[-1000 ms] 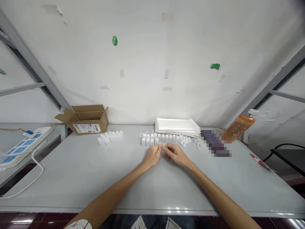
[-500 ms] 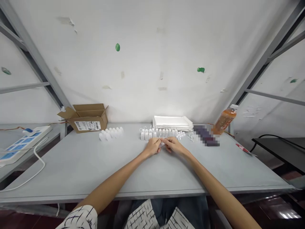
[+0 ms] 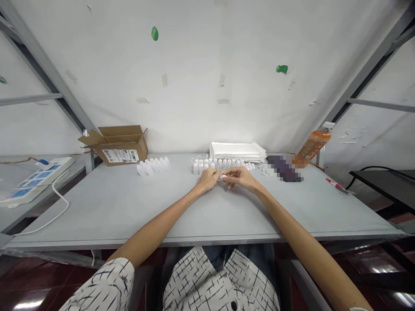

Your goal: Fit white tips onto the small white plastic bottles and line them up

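My left hand (image 3: 209,179) is closed in a pinch near the middle of the table. What its fingertips hold is mostly hidden; a thin white loop shows just above them. Facing it, my right hand (image 3: 240,178) pinches a small white cap (image 3: 224,176) with thumb and forefinger. The fingertips of both hands are close together but apart. Right behind them stand several small white bottles (image 3: 201,167) in rows, some with thin loops at the top. Loose white caps (image 3: 250,166) lie to the right of these bottles, partly behind my right hand, beside a pile of small clear-white pieces (image 3: 266,169).
More small white bottles (image 3: 153,166) stand in a group to the left. An open cardboard box (image 3: 125,149), a stack of white sheets or trays (image 3: 238,151) and an orange drink bottle (image 3: 314,145) line the back. A blurred dark object (image 3: 285,168) lies at right; a power strip (image 3: 35,181) far left.
The hands have drawn slightly apart, and the white cap now shows at my right fingertips. The camera has tilted down, so the table sits higher in view.
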Demonstrator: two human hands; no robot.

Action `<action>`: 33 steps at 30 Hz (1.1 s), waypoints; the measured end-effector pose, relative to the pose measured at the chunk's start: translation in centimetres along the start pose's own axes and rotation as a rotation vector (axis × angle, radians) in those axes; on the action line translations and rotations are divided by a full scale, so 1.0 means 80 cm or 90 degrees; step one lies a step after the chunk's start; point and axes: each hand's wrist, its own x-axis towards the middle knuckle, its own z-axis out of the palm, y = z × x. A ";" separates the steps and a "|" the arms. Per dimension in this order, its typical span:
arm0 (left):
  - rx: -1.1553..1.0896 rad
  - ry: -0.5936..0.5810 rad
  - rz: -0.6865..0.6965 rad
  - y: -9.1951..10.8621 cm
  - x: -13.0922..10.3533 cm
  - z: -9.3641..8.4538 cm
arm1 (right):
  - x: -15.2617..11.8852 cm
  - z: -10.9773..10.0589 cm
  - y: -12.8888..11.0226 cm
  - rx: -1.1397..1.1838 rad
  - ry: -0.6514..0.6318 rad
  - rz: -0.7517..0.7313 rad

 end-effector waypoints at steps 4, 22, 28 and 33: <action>0.021 0.002 0.023 0.000 -0.003 0.001 | -0.003 0.002 -0.002 -0.008 -0.001 0.012; 0.204 0.030 0.134 0.008 -0.012 0.015 | -0.017 -0.016 -0.003 -0.043 -0.062 0.047; 0.194 0.049 0.147 0.008 -0.015 0.012 | -0.013 -0.004 0.000 -0.047 -0.084 0.042; 0.201 0.061 0.156 0.007 -0.014 0.013 | -0.008 0.001 0.010 -0.057 -0.054 0.048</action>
